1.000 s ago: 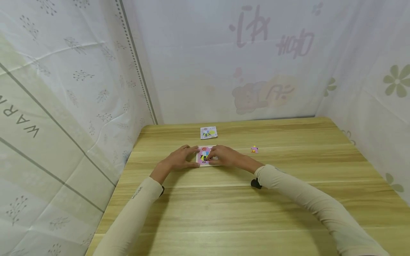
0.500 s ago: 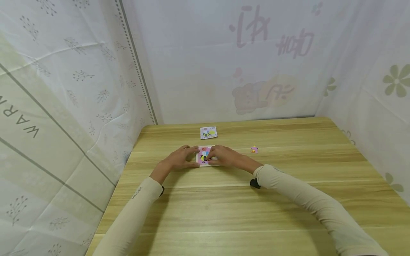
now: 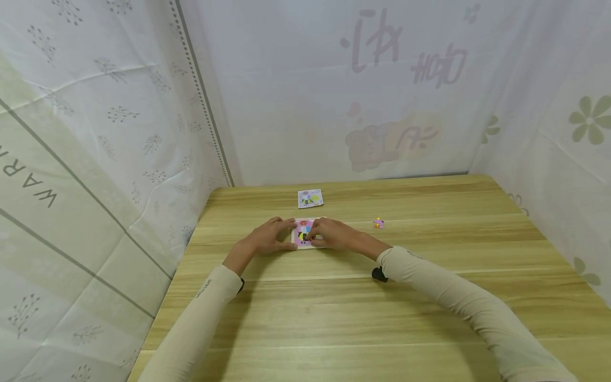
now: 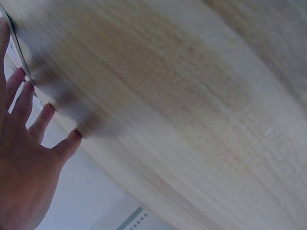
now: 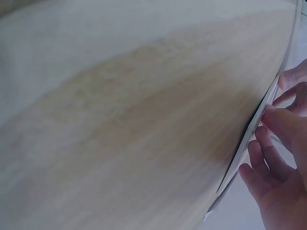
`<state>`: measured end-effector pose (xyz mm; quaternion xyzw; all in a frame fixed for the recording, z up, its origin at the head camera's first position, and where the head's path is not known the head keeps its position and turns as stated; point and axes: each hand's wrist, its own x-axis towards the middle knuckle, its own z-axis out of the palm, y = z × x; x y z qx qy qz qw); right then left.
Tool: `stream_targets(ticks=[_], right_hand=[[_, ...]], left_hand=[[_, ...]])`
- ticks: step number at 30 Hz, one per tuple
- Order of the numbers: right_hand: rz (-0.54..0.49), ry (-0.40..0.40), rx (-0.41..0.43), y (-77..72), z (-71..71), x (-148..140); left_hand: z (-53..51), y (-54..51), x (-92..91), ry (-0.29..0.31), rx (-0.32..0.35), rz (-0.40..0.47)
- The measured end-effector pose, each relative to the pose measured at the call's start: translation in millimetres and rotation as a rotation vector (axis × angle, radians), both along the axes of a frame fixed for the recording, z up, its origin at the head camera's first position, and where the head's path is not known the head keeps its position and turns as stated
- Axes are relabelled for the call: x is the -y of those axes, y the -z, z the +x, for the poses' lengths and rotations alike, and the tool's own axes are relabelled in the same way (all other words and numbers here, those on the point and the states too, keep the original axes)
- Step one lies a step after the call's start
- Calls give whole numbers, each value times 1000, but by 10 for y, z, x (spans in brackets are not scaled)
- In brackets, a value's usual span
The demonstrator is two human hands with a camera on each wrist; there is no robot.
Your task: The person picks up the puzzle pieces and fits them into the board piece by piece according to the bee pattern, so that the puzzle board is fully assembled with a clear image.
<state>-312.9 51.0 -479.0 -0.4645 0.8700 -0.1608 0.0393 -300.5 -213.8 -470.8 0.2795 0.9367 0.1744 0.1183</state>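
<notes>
A small square jigsaw puzzle (image 3: 302, 241) with a bee picture on pink and a pale border lies on the table, in the middle of the head view. My left hand (image 3: 268, 237) is at its left side, thumb at the near corner and fingertips at the far corner, fingers spread. Over its right part, my right hand (image 3: 335, 234) has thumb and forefinger together, pinching a small puzzle piece that the fingers mostly hide. The puzzle's right part is covered by this hand. In the right wrist view the board (image 5: 249, 129) shows edge-on under the fingers.
A loose pink and yellow puzzle piece (image 3: 378, 223) lies to the right. Behind the puzzle is a paler card (image 3: 311, 199) with a similar bee picture. The wooden table (image 3: 305, 318) meets printed cloth (image 3: 286, 106) at the back and sides.
Both hands stay at the puzzle; the right fingers shift only very slightly. The loose piece and the card rest where they were, and the head view has moved a touch.
</notes>
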Motion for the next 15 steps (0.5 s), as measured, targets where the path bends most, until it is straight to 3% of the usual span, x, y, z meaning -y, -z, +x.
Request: stream_targets(ticks=[15], right_hand=[[-16,18,-1,23,5,-8]], left_hand=[[-2,9,7,9,-15,7]])
